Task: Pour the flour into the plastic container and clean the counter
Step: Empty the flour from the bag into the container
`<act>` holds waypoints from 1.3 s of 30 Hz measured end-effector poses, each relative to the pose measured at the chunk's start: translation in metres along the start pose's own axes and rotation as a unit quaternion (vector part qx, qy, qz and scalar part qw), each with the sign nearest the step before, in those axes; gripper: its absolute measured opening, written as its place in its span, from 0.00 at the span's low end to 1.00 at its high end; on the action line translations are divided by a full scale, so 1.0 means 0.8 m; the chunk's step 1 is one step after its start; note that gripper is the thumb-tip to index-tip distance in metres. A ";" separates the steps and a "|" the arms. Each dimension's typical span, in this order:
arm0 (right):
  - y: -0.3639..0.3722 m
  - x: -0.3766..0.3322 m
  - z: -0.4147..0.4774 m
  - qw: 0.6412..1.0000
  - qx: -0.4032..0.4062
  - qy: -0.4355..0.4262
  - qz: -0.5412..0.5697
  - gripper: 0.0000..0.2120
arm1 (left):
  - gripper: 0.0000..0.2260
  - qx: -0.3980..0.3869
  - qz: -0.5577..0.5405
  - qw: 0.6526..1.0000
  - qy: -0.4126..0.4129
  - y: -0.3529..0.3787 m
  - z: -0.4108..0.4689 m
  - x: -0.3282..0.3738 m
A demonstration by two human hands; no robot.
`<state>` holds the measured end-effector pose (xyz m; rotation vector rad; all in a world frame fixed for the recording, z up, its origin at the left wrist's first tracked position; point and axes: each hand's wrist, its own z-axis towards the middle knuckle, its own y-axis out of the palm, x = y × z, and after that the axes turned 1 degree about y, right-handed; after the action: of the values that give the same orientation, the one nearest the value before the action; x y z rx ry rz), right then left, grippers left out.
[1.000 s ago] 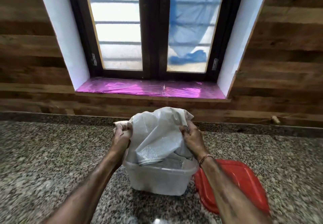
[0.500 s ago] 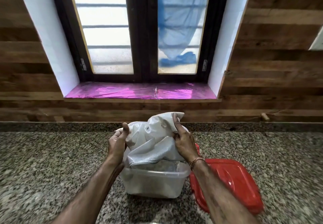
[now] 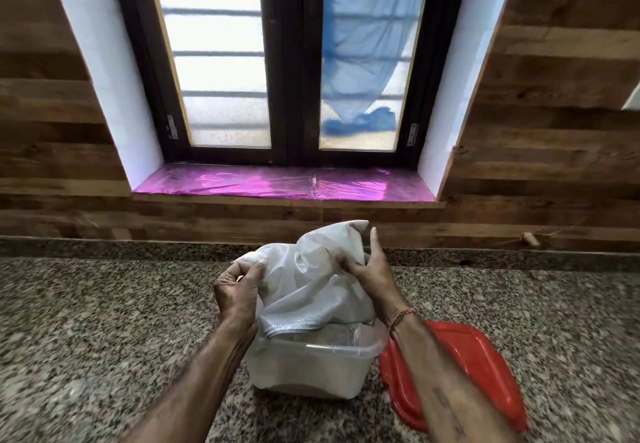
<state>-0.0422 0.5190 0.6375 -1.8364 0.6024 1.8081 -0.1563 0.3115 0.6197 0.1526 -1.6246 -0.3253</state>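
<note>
A white woven flour bag point(image 3: 308, 287) hangs upside down, its mouth inside a translucent plastic container point(image 3: 311, 370) on the speckled granite counter point(image 3: 104, 321). My left hand point(image 3: 239, 290) pinches the bag's upper left corner. My right hand point(image 3: 367, 273) grips the bag's upper right side, with the forefinger pointing up. Pale flour shows faintly through the container's wall; the bag's mouth is hidden inside.
A red lid point(image 3: 485, 366) lies flat on the counter, right of the container and partly under my right forearm. Behind the counter rise a wood-panelled wall and a window with a shiny pink sill point(image 3: 284, 184).
Both hands have shifted their hold on the bag's top: the left now pinches a corner, the right has slid lower on the right side. The bag has crumpled and sunk slightly.
</note>
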 end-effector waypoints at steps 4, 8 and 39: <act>0.011 -0.003 0.021 0.985 0.045 0.091 0.139 0.56 | 0.18 -0.018 0.010 1.000 0.021 0.002 -0.013 0.006; 0.016 0.009 0.041 0.972 0.059 0.130 0.189 0.34 | 0.17 -0.036 0.017 0.999 0.034 0.001 -0.018 0.007; -0.005 0.023 0.005 0.972 -0.001 -0.074 0.223 0.21 | 0.13 0.085 0.135 0.977 0.139 -0.016 -0.059 -0.001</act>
<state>-0.0423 0.5246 0.6194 -1.6378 1.0170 2.2050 -0.1105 0.2941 0.6177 0.0995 -1.3723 0.0449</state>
